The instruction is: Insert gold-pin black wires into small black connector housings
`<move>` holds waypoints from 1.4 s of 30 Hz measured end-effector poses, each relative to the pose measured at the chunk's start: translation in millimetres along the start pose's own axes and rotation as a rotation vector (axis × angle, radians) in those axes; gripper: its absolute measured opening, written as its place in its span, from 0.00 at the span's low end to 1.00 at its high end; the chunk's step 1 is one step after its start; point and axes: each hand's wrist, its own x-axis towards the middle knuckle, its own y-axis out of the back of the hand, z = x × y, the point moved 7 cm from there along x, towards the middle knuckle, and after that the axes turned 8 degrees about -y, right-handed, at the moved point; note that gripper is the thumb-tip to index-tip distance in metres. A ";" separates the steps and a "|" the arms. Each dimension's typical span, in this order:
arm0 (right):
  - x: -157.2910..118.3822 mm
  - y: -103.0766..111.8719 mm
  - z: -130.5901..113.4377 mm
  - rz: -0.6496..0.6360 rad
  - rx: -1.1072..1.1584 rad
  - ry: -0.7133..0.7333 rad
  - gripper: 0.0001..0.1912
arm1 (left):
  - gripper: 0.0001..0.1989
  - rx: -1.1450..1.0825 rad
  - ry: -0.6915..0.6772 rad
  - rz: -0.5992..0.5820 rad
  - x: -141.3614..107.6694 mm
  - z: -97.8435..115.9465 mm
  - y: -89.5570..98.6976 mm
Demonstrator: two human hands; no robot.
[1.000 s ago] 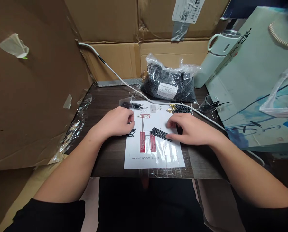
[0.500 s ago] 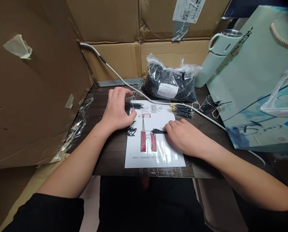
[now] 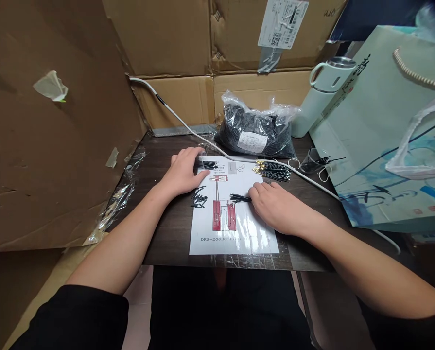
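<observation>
My left hand [image 3: 184, 171] is curved around what looks like a small clear cup [image 3: 203, 153], mostly hidden by the fingers. Thin black wires [image 3: 210, 165] stick out of it to the right, between thumb and fingers. My right hand [image 3: 271, 206] rests on the paper's right side, its fingers closed on a small bundle of thin black wires [image 3: 240, 198] whose ends point left. Short black pieces [image 3: 200, 199] lie loose at the left edge of the printed sheet [image 3: 235, 245]. Black wires with gold-coloured ends [image 3: 272, 171] lie in a pile behind my right hand.
A clear bag of black wires [image 3: 253, 129] stands at the back. A white cable [image 3: 182, 120] crosses the table before it. To the right are another clear cup [image 3: 309, 160] holding black wires, a pale bottle [image 3: 319, 97] and a paper bag [image 3: 385, 160]. Cardboard walls [image 3: 57, 170] enclose the table.
My left hand has come down around the clear cup, its fingers flatter and less raised. My right hand stays nearly where it was with the wires. The view has tilted up slightly.
</observation>
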 end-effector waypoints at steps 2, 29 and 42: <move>-0.8 1.8 -0.6 0.001 0.004 0.001 0.12 | 0.30 0.001 -0.001 -0.001 -0.4 0.6 0.8; 8.3 15.0 37.2 -0.097 0.469 -0.093 0.04 | 0.31 -0.197 -0.236 -0.009 -14.6 67.8 -17.4; 19.4 20.0 24.6 -0.131 0.375 -0.081 0.06 | 0.31 -0.242 -0.327 0.000 -16.6 93.3 -29.3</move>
